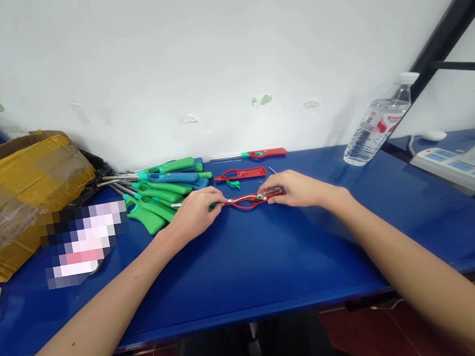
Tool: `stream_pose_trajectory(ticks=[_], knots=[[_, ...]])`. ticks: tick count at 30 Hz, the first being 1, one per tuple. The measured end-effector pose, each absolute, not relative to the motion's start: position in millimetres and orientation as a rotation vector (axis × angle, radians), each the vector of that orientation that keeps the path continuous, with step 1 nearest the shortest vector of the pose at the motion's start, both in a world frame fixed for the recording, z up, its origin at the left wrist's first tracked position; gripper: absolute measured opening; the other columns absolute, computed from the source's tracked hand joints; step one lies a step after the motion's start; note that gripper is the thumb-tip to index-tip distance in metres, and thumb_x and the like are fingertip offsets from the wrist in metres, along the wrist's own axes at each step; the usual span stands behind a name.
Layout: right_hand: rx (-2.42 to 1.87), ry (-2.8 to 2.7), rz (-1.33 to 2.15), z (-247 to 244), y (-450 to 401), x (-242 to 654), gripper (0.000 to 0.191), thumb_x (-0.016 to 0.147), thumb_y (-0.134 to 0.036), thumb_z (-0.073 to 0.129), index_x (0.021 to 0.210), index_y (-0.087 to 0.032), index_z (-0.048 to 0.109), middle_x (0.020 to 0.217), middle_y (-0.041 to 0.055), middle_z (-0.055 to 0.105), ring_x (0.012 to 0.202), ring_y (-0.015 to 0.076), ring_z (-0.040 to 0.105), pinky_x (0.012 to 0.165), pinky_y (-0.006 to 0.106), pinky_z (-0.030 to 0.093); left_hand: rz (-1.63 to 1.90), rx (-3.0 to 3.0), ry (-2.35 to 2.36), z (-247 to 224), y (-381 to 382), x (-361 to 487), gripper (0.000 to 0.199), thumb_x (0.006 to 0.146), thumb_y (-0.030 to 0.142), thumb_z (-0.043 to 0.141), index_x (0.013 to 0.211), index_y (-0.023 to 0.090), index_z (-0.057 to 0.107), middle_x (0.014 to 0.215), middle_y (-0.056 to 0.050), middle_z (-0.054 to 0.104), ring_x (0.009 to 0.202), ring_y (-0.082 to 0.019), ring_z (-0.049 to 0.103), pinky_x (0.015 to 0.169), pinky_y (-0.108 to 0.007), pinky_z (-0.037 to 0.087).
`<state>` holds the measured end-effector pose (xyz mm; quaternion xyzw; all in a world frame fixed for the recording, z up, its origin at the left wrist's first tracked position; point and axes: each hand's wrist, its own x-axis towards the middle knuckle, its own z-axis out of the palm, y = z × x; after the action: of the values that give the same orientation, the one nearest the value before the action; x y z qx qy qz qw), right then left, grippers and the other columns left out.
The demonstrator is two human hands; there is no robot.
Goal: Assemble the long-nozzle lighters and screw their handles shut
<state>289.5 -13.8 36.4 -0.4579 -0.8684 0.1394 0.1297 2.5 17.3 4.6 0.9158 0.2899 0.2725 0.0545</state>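
Observation:
An opened red stick lighter (pixel 248 203) lies across the blue table between my hands, with its inner parts showing in the handle shell. My left hand (pixel 200 210) pinches its left end, where a short stretch of metal tube (pixel 176 205) sticks out past the fingers. At the handle end, my right hand (pixel 296 189) is closed on the shell, and its fingers partly cover the insides. Just behind lie a separate red half shell (pixel 250 173) and a small green piece (pixel 233 184). A whole red lighter (pixel 267 153) rests by the wall.
Several green and blue stick lighters (pixel 152 210) are heaped left of my left hand. Further left are a taped cardboard box (pixel 18 202) and a blurred-out item (pixel 87 245). A water bottle (pixel 377 124) leans at the right, near a power strip (pixel 459 168).

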Motion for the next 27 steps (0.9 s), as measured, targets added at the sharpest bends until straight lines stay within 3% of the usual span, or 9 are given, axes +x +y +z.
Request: stream_pose_trajectory(ticks=[16, 20, 27], knots=[[-1.334, -2.472, 0.381, 28, -12, 304, 0.028, 0.081, -0.021, 0.067, 0.108, -0.022, 0.073, 0.104, 0.005, 0.077, 0.088, 0.0213, 0.07, 0.08, 0.031, 0.053, 0.769, 2.83, 0.866, 6, 25, 17, 0.025, 0.087, 0.008, 0.054, 0.094, 0.017, 0.077, 0.1, -0.007, 0.073, 0.085, -0.018, 0.07, 0.08, -0.029, 0.054], [-1.378, -2.465, 0.343, 29, -10, 306, 0.028, 0.081, -0.023, 0.067, 0.108, -0.022, 0.074, 0.105, 0.0056, 0.077, 0.088, 0.0225, 0.071, 0.08, 0.032, 0.053, 0.736, 2.872, 0.843, 2, 30, 21, 0.03, 0.088, 0.007, 0.05, 0.099, 0.016, 0.076, 0.106, -0.008, 0.072, 0.091, -0.019, 0.069, 0.085, -0.031, 0.054], [-1.401, -2.467, 0.337, 30, -9, 308, 0.028, 0.082, -0.021, 0.065, 0.109, -0.022, 0.074, 0.105, 0.0055, 0.077, 0.088, 0.0223, 0.071, 0.08, 0.032, 0.052, 0.822, 2.782, 0.914, 0, 39, 27, 0.027, 0.09, 0.013, 0.053, 0.108, 0.018, 0.073, 0.1, -0.007, 0.075, 0.091, -0.02, 0.07, 0.087, -0.033, 0.054]])
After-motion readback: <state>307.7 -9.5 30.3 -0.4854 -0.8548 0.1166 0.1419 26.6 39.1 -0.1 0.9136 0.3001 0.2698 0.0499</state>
